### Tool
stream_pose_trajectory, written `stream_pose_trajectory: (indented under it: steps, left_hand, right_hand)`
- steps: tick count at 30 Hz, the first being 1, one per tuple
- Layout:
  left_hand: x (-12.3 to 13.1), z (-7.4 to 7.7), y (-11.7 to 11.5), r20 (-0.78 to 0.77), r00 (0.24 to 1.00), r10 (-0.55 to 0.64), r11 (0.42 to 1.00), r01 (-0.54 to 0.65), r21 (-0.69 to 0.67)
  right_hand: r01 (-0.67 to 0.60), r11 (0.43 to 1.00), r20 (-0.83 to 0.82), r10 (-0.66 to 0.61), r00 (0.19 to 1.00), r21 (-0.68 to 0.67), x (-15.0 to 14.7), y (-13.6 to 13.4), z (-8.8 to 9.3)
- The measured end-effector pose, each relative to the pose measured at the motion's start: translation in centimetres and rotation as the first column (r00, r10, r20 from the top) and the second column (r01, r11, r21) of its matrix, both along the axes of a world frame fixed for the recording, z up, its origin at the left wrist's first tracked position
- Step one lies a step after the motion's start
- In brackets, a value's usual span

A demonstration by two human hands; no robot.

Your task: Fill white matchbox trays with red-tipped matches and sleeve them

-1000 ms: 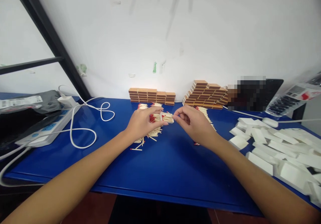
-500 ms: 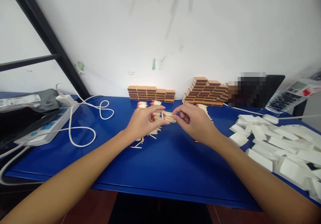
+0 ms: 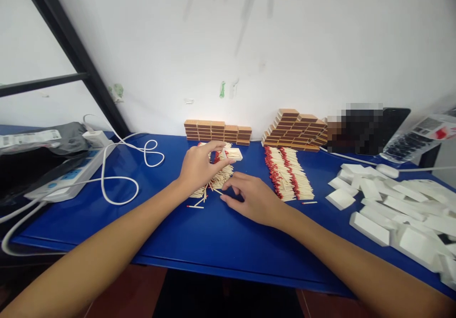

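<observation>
A person's left hand (image 3: 199, 168) grips a small white tray (image 3: 234, 154) between thumb and fingers, above the left pile of red-tipped matches (image 3: 219, 179) on a blue desk (image 3: 178, 242). The right hand (image 3: 258, 199) is loosely spread, thumb and index fingertip slightly apart beside the pile's near edge; whether it touches a match is unclear. To its right lies another match pile (image 3: 290, 173). Behind stand two stacks of brown matchboxes (image 3: 297, 130); far right, white trays (image 3: 395, 209) lie heaped.
</observation>
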State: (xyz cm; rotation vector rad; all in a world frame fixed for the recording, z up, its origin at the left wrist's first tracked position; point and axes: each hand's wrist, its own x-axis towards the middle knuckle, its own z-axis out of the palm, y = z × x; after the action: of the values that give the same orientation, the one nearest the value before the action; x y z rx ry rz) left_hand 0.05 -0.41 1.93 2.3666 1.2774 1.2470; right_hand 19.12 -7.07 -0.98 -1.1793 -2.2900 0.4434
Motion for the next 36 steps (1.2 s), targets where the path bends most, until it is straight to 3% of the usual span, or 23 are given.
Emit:
stream_pose_trajectory:
  steps: [13,21,25,31,36]
  left_hand:
    - [0.0,-0.2,0.1,-0.025,1.0,-0.006,1.0,0.006,0.014]
    - [-0.1,-0.4,0.3,-0.045,0.999,-0.014,1.0,0.015,0.023]
    - [-0.2,-0.3,0.4,-0.061,0.998,-0.005,1.0,0.007,0.022]
    - [-0.3,-0.5,0.6,-0.063,0.998,-0.02,1.0,0.022,0.022]
    - [0.1,-0.5,0.1,-0.022,0.995,-0.096,0.995,0.096,-0.017]
  right_hand:
    - [0.023,1.0,-0.006,-0.023,1.0,-0.007,0.0,0.6,-0.1]
    - [-0.077,0.992,0.08,0.085,0.993,-0.096,1.0,0.5,0.9]
    - [-0.105,0.994,0.061,0.107,0.992,-0.039,2.6,0.6,1.8]
    - [0.125,0.974,-0.047,-0.118,0.992,0.188,4.9,2.2,3.7]
    - [0.249,0.935,-0.102,-0.23,0.968,0.251,5.2,2.8,3.7]
